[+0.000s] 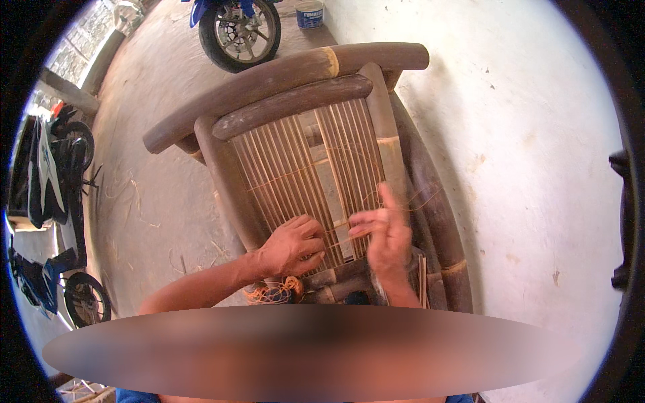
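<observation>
A brown bamboo frame (289, 107) with rounded poles holds a panel of narrow bamboo slats (275, 158), with a lengthwise gap right of its middle. My left hand (295, 245) rests on the slats' near part, fingers curled and closed, apparently pinching a thin orange strand (338, 232) that crosses the gap toward the other hand. Slightly blurred, my right hand (384, 235) hovers over the right slats, index finger raised and the other fingers stretched out. Loose loops of strand trail past its fingertips. Another strand crosses the slats farther up.
A tangle of orange twine (282, 290) lies near my left wrist. The white wall (537, 168) stands close on the right. A motorbike wheel (240, 33) and a blue-white bucket (310, 13) are beyond the frame. Parked motorbikes (50, 174) stand at the left. My lower view is blurred out.
</observation>
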A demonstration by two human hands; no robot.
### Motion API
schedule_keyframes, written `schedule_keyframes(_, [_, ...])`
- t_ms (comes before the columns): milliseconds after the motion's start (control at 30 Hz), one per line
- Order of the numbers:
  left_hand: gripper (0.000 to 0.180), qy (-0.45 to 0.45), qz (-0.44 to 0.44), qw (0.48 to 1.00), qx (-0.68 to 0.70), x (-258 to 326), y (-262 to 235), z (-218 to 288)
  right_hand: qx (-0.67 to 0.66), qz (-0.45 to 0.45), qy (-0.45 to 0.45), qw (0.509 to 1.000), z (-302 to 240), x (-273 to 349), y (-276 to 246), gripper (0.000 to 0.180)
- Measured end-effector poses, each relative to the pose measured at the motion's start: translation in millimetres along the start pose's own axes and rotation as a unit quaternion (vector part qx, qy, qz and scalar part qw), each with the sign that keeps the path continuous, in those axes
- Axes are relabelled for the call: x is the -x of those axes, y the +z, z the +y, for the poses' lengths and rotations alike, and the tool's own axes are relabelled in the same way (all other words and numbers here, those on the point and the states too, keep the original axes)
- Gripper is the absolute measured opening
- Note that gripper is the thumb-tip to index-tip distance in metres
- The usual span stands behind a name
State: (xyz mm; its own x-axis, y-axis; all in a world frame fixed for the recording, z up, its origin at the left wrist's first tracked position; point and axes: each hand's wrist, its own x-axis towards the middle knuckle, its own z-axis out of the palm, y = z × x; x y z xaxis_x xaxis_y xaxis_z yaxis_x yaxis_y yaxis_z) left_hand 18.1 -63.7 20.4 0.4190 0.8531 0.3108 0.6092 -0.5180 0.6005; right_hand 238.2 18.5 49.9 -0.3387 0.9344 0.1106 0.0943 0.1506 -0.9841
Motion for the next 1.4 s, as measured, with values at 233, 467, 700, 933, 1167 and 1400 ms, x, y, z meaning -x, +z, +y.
schedule_keyframes(233, [0.019,0.006,-0.097,0.995,0.028,28.0,7.9,3.3,0.023,0.368,-0.326,0.871,-130.3,-34.2,-120.8,0.061])
schedule_keyframes(467, [0.018,0.044,-0.166,0.985,0.027,38.8,27.1,29.7,0.409,-0.068,0.22,0.883,-33.0,-17.7,-107.8,0.05])
schedule_keyframes(700, [0.019,0.102,-0.139,0.984,0.052,17.0,28.3,54.1,0.069,-0.321,0.22,0.919,73.3,44.5,16.5,0.057])
schedule_keyframes(933, [0.026,0.05,-0.062,0.992,-0.101,-16.3,-5.1,-5.6,0.353,-0.241,-0.028,0.904,20.9,53.9,-5.0,0.019])
schedule_keyframes(1167, [0.044,0.025,-0.216,0.949,-0.226,-49.6,18.2,-39.4,0.089,-0.112,-0.103,0.984,3.3,25.1,-14.6,0.024])
schedule_keyframes(1400, [0.037,-0.025,-0.257,0.933,-0.249,-59.3,25.0,-36.6,-0.263,-0.058,0.095,0.958,18.8,-5.5,5.4,0.036])
